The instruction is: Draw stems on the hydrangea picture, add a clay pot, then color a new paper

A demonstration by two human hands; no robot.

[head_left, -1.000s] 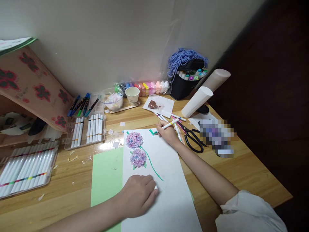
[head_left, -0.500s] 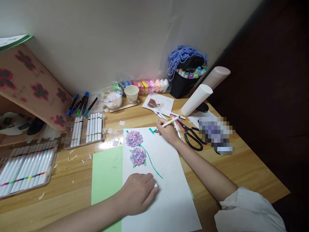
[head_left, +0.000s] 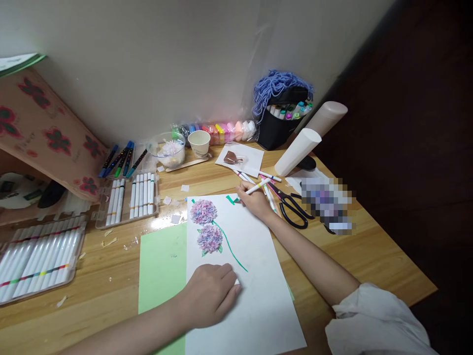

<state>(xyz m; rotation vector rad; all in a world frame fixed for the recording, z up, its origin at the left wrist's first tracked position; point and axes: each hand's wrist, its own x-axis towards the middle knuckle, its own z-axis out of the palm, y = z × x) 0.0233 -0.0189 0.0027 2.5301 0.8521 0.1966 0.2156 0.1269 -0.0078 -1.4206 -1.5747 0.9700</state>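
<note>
In my right hand (head_left: 254, 201) is a white marker (head_left: 258, 186), its tip touching the top of the white paper (head_left: 254, 305). Small green strokes (head_left: 231, 199) lie under the tip. My left hand (head_left: 212, 296) is closed and rests on the sheet's lower part. A small white end, which looks like a marker cap (head_left: 237, 282), pokes out between its fingers. Two round pink-purple flowers made of tiny pieces, an upper flower (head_left: 203, 211) and a lower flower (head_left: 209, 238), sit on the left of the sheet. From them a green curved line (head_left: 232, 254) runs down to the right.
Light green paper (head_left: 158, 276) lies beneath the sheet. Marker cases (head_left: 125, 224) stand left. Black-handled scissors (head_left: 295, 212) and loose markers lie right of the paper. Behind are a paper cup (head_left: 199, 144), a clear bowl (head_left: 169, 157), a black marker holder (head_left: 273, 133) and a white tube (head_left: 298, 153).
The green strokes at the top of the paper look slightly longer. The whole view has shifted a little; my left hand stays on the sheet.
</note>
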